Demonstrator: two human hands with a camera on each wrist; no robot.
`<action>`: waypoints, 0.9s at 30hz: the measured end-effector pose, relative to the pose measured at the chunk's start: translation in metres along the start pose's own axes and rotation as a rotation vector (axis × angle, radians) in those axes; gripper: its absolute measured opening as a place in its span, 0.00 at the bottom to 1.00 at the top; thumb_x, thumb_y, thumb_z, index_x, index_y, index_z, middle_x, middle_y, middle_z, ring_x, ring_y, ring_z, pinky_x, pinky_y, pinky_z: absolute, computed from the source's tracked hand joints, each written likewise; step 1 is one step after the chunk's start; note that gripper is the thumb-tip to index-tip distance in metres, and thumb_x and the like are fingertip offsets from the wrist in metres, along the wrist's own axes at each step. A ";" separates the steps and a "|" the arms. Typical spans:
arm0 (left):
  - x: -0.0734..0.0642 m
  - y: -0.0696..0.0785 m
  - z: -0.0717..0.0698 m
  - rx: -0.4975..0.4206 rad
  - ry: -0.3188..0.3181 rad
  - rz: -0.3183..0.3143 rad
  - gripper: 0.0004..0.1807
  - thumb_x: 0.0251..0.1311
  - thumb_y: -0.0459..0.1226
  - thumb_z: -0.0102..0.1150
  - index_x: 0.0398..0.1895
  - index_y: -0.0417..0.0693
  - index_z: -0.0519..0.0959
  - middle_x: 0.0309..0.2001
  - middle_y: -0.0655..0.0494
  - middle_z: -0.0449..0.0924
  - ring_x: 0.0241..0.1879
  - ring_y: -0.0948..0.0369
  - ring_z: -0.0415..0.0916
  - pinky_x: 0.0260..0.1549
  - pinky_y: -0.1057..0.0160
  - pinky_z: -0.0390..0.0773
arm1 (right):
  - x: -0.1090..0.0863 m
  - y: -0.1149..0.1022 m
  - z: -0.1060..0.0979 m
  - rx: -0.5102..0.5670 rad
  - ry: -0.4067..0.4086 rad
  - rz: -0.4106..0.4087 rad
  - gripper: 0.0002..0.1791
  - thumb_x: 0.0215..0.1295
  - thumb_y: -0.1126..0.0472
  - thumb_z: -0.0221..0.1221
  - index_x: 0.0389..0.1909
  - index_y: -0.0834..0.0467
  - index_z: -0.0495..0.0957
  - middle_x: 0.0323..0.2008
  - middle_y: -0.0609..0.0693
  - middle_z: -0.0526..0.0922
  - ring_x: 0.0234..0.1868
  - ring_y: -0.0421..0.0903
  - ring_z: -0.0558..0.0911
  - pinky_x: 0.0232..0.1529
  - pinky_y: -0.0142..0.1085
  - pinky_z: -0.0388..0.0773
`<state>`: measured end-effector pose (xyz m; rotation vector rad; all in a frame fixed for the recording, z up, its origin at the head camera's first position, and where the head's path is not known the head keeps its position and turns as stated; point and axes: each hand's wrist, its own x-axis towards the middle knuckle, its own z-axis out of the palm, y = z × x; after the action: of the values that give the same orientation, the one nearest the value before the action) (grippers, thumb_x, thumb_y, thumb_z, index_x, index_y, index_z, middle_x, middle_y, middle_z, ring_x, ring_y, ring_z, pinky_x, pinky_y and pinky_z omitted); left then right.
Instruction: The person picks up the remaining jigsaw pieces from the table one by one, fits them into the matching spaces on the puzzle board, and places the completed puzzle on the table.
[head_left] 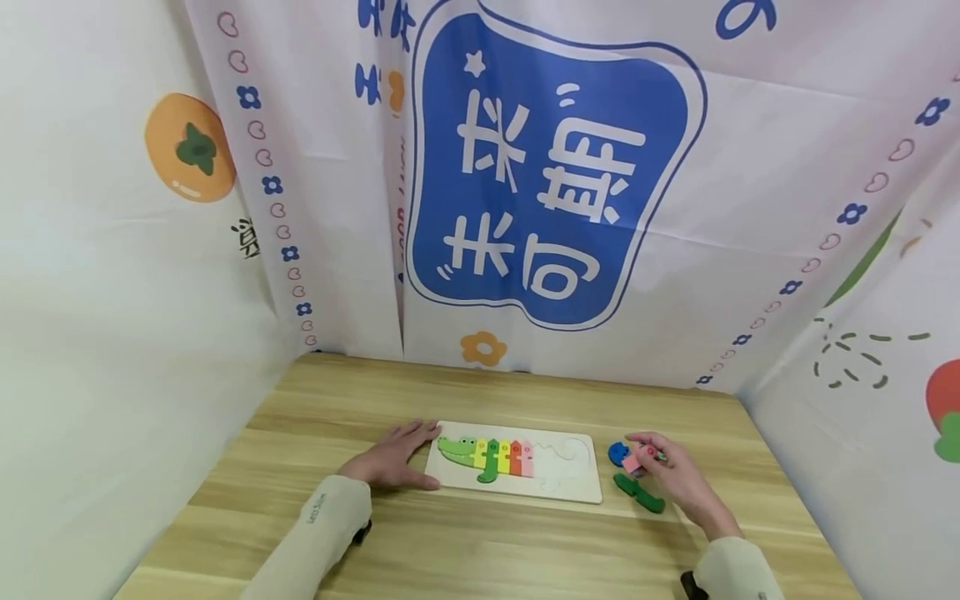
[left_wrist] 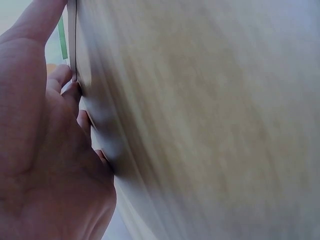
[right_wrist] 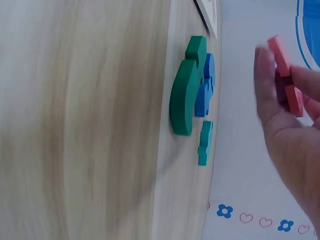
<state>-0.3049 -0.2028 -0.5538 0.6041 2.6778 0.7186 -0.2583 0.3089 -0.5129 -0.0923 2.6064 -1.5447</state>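
Note:
A pale wooden puzzle board (head_left: 562, 492) lies on the table with a crocodile puzzle (head_left: 457, 452) partly laid in it: a green head, then yellow, green, orange, red and pink pieces. An outline is drawn on its bare right part. My left hand (head_left: 390, 460) rests at the board's left end, fingers and thumb spread straight around that corner. To the right of the board, my right hand (head_left: 686, 487) pinches a pink puzzle piece (right_wrist: 281, 54) between thumb and fingers, raised over the table. Below it lie a dark green curved piece (right_wrist: 184, 95), blue pieces (right_wrist: 202, 99) and a teal piece (right_wrist: 205, 142).
The wood-grain table (head_left: 480, 550) reaches back to a printed white curtain (head_left: 337, 250). More white cloth (head_left: 97, 292) hangs along the left side and likewise on the right.

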 end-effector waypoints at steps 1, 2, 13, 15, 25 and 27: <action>0.001 0.001 0.000 0.000 -0.001 -0.002 0.59 0.52 0.68 0.70 0.84 0.60 0.54 0.84 0.47 0.46 0.83 0.41 0.39 0.78 0.33 0.44 | 0.000 0.000 0.001 0.012 -0.010 -0.010 0.22 0.82 0.64 0.50 0.72 0.60 0.69 0.53 0.62 0.77 0.44 0.50 0.85 0.48 0.41 0.85; 0.001 0.001 0.001 0.004 -0.002 -0.005 0.59 0.52 0.68 0.70 0.84 0.61 0.54 0.85 0.47 0.46 0.83 0.41 0.40 0.79 0.34 0.44 | 0.000 0.000 0.002 0.025 -0.011 -0.012 0.23 0.81 0.65 0.51 0.73 0.60 0.68 0.54 0.63 0.76 0.43 0.50 0.85 0.46 0.40 0.86; 0.001 0.002 0.000 -0.013 0.008 -0.019 0.59 0.52 0.66 0.72 0.84 0.61 0.55 0.84 0.46 0.46 0.83 0.39 0.39 0.78 0.32 0.46 | 0.009 -0.006 0.015 0.030 0.054 -0.029 0.33 0.70 0.66 0.66 0.73 0.61 0.66 0.50 0.60 0.84 0.41 0.45 0.86 0.40 0.38 0.87; 0.000 0.003 0.000 -0.019 0.013 -0.026 0.59 0.51 0.66 0.72 0.84 0.61 0.55 0.84 0.46 0.46 0.83 0.37 0.39 0.76 0.30 0.47 | 0.010 -0.008 0.017 0.031 0.066 -0.034 0.31 0.67 0.64 0.69 0.69 0.62 0.70 0.48 0.58 0.87 0.41 0.44 0.86 0.40 0.38 0.88; -0.001 0.003 0.001 -0.015 0.013 -0.038 0.59 0.51 0.67 0.72 0.83 0.62 0.56 0.84 0.47 0.46 0.82 0.36 0.39 0.75 0.28 0.49 | 0.017 -0.017 0.038 0.025 0.074 -0.081 0.26 0.64 0.61 0.72 0.61 0.64 0.79 0.46 0.58 0.88 0.38 0.44 0.87 0.39 0.42 0.89; -0.001 0.003 0.001 -0.013 0.012 -0.040 0.59 0.51 0.67 0.72 0.84 0.62 0.55 0.84 0.47 0.46 0.82 0.36 0.38 0.75 0.28 0.49 | 0.020 -0.019 0.043 0.029 0.070 -0.096 0.26 0.64 0.61 0.72 0.61 0.62 0.79 0.47 0.58 0.87 0.39 0.45 0.87 0.39 0.42 0.89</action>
<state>-0.3030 -0.2005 -0.5528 0.5423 2.6865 0.7307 -0.2728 0.2606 -0.5179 -0.1654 2.6689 -1.6450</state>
